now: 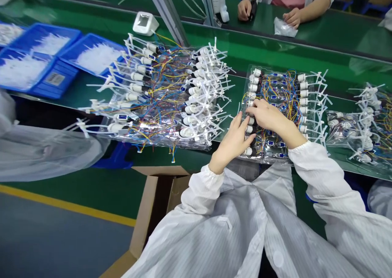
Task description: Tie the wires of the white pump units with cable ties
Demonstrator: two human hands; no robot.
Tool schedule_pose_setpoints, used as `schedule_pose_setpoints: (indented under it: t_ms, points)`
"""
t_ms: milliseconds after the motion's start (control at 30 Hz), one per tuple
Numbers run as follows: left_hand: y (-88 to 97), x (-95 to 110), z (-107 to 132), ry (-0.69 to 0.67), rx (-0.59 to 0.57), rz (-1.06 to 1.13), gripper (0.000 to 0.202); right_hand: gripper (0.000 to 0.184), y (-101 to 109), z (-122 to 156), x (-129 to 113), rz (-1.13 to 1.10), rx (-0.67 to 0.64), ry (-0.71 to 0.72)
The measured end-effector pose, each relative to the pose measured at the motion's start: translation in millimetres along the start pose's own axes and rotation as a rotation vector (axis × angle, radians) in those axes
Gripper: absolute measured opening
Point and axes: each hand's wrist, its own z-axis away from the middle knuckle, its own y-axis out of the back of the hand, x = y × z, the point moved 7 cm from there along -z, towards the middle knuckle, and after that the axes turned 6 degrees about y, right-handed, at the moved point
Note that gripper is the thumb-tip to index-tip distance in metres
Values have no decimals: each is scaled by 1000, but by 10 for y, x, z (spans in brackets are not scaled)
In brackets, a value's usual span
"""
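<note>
A clear plastic tray [286,160] lies in front of me, filled with wired parts that have white cylindrical ends, black collars and yellow and blue wires [284,96]. My left hand [233,142] rests at the tray's left edge, fingers stretched and apart, beside the column of white ends [252,80]. Over that same column, my right hand [267,114] reaches in from the right with its fingertips drawn together. What they pinch is hidden. White cable ties [320,92] stick out along the tray's right side.
More trays of wired parts with cable ties [171,94] are stacked left, and others [372,123] lie right. Blue bins [58,76] hold white ties. A metal post [168,12] rises behind. Across the bench, another person's hands [292,17] are near a plastic bag. An open carton [147,212] stands below.
</note>
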Motion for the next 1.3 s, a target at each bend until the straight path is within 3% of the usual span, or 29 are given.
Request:
schedule_pose_setpoints:
  t_ms: [233, 400, 467, 567, 667, 767, 833, 900, 967, 1067, 1133, 1200, 1300]
  points:
    - [56, -19, -11, -10, 42, 28, 64, 19, 17, -3, 21, 46, 63, -5]
    - [91, 87, -28, 11, 94, -9, 65, 30, 213, 157, 1, -59, 203, -121]
    - [93, 196, -91, -14, 124, -37, 64, 34, 261, 232, -38, -107, 193, -157]
    - [-10, 333, -243, -61, 46, -49, 62, 37, 313, 390, -168, -140, 112, -210]
    - [-115, 356, -363, -75, -24, -37, 60, 39, 561, 688, -419, -127, 110, -208]
    - [-143, 306, -392, -81, -15, -26, 63, 29, 1103, 1153, -554, -151, 293, -122]
    - [-145, 268, -381, -79, -4, -29, 67, 26, 1479, 1548, -255, -168, 496, -219]
    - [-135, 253, -372, -73, 6, -41, 67, 31, 1686, 1961, 366, -186, 710, -442]
    - [-116, 275, -382, -69, 7, -53, 62, 31, 1623, 2273, 1099, -139, 773, -708]
    - [-69, 364, -431, -56, -3, -83, 55, 14, 1146, 2365, 1963, -156, 546, -909]
    - [-50, 436, -472, -47, -28, -118, 53, 14, 797, 2349, 2258, -359, 518, -982]
    - [-55, 498, -517, -54, -56, -171, 51, 13, 588, 2326, 2350, -609, 648, -989]
    - [-77, 529, -604, -82, -56, -243, 45, 27, 610, 2365, 2358, -801, 889, -900]
